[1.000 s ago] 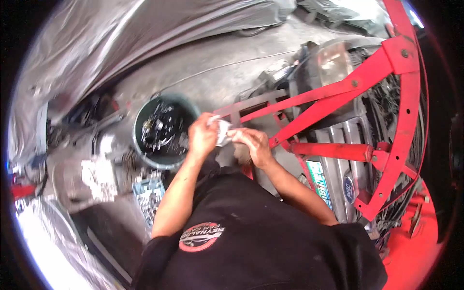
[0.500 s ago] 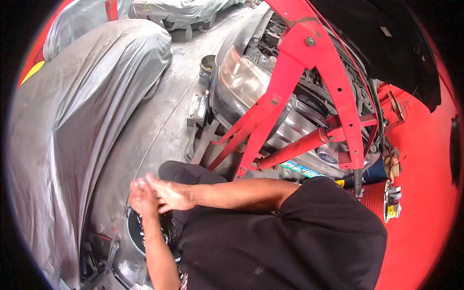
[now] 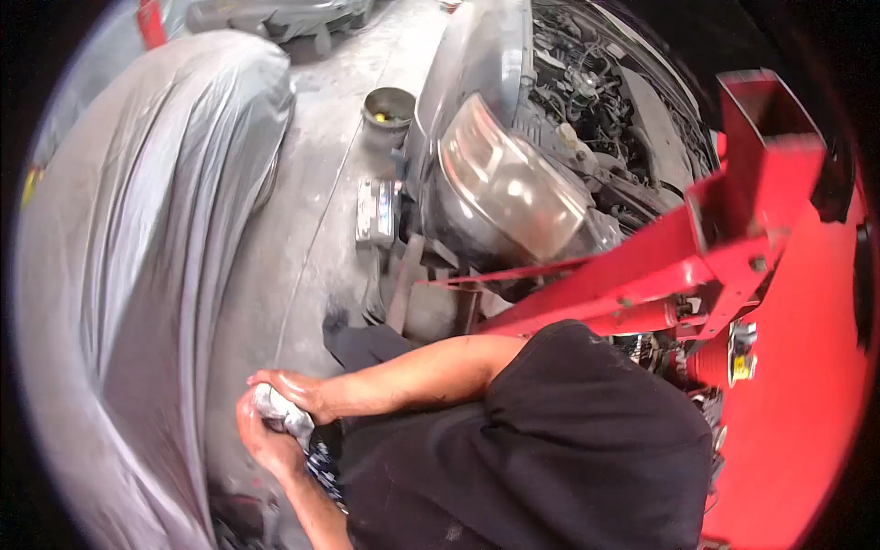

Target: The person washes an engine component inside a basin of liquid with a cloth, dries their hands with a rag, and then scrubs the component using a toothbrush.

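Note:
A crumpled whitish-grey rag (image 3: 282, 412) is bunched between my two hands, low and left of my body. My left hand (image 3: 264, 438) wraps its fingers round the rag from the left and below. From above and the right, my right hand (image 3: 298, 392) presses on it. The skin of both hands looks wet or shiny. Just below them, beside my dark shirt, a dark fabric with a white pattern (image 3: 325, 472) shows; whether it joins the rag I cannot tell.
A red engine hoist (image 3: 632, 266) stands before a car with its hood up and a hazy headlight (image 3: 509, 188). A car battery (image 3: 377, 211) and a bucket (image 3: 389, 110) are on the floor. A covered vehicle (image 3: 165, 229) fills the left.
Earlier my hands were rubbing together above a dark bucket; now a rag shows between them. My view has shifted, so the hoist appears farther right and the lower bucket is out of sight.

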### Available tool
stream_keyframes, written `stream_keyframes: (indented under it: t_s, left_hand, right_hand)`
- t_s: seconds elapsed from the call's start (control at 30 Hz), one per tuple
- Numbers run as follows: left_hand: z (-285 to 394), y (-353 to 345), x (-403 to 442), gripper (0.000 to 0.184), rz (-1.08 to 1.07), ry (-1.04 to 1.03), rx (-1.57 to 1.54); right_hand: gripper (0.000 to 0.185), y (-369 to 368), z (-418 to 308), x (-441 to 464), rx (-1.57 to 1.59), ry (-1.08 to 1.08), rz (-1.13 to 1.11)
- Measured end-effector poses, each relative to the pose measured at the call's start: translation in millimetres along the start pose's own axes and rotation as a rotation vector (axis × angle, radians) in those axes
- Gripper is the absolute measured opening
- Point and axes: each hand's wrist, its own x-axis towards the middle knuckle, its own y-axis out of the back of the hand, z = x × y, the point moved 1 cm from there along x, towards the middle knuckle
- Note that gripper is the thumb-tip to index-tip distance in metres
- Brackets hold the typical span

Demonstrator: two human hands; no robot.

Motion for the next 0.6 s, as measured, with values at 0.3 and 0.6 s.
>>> stream_keyframes:
  t_s: [0.3, 0.6]
  left_hand:
    - [83, -96, 215, 0.033, -0.001, -0.254, 0.610]
    - [109, -219, 325, 0.025, -0.570, 0.056, -0.022]
  right_hand:
    - [0.049, 0, -224, 84, 0.011, 0.266, 0.120]
    - [0.044, -11, -341, 58, 0.205, 0.577, 0.203]
